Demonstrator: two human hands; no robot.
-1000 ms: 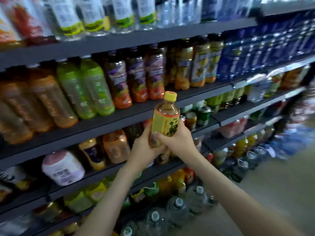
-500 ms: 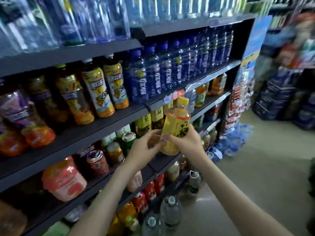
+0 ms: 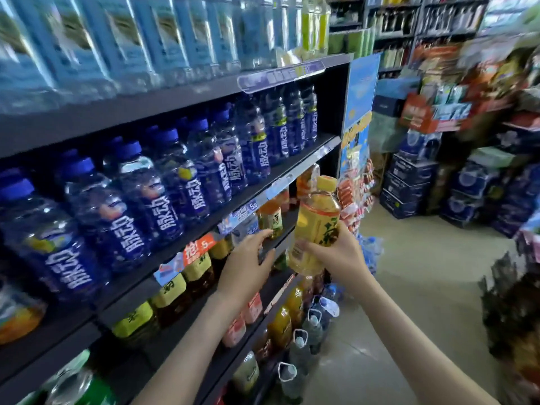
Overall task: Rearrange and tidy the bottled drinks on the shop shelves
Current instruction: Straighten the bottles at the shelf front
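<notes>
**One bottle, one grip, a crowded row**

Both hands are raised in front of the racks. The right hand (image 3: 339, 252) grips the tea bottle (image 3: 317, 223) low on its body, fingers curled round the glossy label. The bottle sits in the air slightly tilted, just off the shelf (image 3: 128, 293) front. Left of the tea bottle, the left hand (image 3: 245, 267) holds nothing, its fingers straight as it reaches in under the paper price tags (image 3: 201, 247).

The grip looks like the weak point. The plastic is smooth and thin-walled, the bottle is full, and it is held below its middle, so it could twist out and drop to the floor. The reaching hand could also knock over the orange-capped bottle (image 3: 271, 214), which stands right by its fingertips, and neighbours packed that close would likely fall together.

The tea bottle is round-shouldered, with a ribbed yellow screw cap and clear amber liquid. Further left and lower, the yellow-labelled bottles (image 3: 172, 290) look squat and dark. Above them are blue bottles (image 3: 163, 194), waisted and clear with blue caps. Far behind the tea bottle are stacked cartons (image 3: 409, 182), boxy and matte.
</notes>
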